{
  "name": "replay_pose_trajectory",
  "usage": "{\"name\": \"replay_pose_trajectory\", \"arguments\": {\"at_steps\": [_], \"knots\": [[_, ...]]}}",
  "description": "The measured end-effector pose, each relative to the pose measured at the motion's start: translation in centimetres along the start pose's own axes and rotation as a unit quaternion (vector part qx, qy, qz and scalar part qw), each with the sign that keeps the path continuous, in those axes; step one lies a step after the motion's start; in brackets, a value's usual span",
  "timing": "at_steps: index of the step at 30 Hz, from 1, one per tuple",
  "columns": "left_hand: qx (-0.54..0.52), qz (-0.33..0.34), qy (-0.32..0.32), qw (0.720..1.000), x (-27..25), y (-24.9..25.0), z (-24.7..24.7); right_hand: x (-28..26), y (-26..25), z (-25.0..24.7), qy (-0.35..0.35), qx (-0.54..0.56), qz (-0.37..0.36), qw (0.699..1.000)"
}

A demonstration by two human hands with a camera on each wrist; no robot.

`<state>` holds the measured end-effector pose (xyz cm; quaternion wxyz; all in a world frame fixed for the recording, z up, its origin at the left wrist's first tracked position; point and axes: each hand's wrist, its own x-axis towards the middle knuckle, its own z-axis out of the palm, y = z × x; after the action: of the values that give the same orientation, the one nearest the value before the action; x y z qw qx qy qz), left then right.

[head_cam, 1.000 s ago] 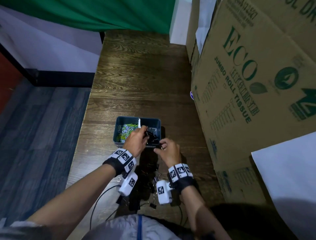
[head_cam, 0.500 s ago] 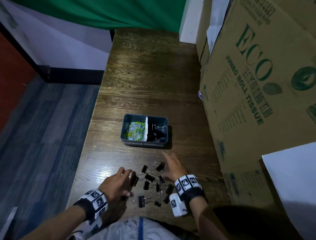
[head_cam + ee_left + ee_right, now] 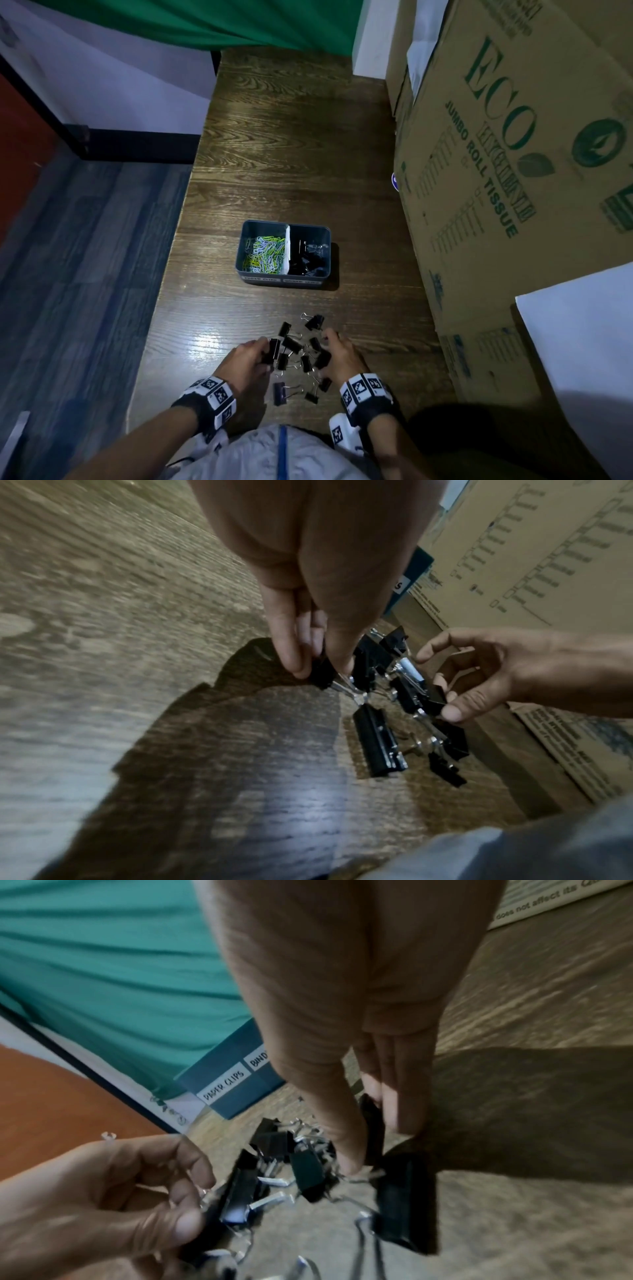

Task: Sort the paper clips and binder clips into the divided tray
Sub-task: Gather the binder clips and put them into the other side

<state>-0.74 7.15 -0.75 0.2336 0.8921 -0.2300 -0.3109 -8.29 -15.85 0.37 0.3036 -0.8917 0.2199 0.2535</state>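
The blue divided tray stands mid-table, with coloured paper clips in its left compartment and black binder clips in its right. Several loose black binder clips lie scattered on the wood nearer me. My left hand is at the pile's left edge; in the left wrist view its thumb and fingers pinch one binder clip. My right hand is at the pile's right edge and pinches another binder clip, seen in the right wrist view as a dark clip between thumb and fingers.
Large cardboard boxes wall in the table's right side, close to my right hand. The table's left edge drops to a blue-grey floor. A green cloth hangs beyond the far end. The tray front carries labels.
Both hands have come back from the tray to the loose pile near me. Half a second ago they were spread over the pile; now each pinches a binder clip.
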Motion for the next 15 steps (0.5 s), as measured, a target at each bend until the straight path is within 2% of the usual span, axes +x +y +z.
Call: {"name": "replay_pose_trajectory", "arguments": {"at_steps": [3,6,9,12,15], "knots": [[0.038,0.0,0.027,0.999,0.2,0.6,-0.1,0.5,-0.6,-0.9,0.02,-0.034,-0.003,0.999],[0.12,-0.007,-0.019,0.993,1.0,1.1,-0.2,1.6,-1.3,-2.0,-0.04,-0.092,-0.008,0.995],[0.191,0.005,-0.07,0.979,2.4,2.0,0.1,2.3,-2.3,-2.2,-0.094,-0.148,-0.042,0.984],[0.214,0.019,-0.077,0.974,3.4,3.4,0.7,2.4,-3.3,-1.5,-0.08,-0.179,-0.082,0.977],[0.218,0.038,-0.077,0.972,3.9,3.8,0.9,2.1,-4.2,-0.9,-0.05,-0.185,-0.083,0.978]]}}
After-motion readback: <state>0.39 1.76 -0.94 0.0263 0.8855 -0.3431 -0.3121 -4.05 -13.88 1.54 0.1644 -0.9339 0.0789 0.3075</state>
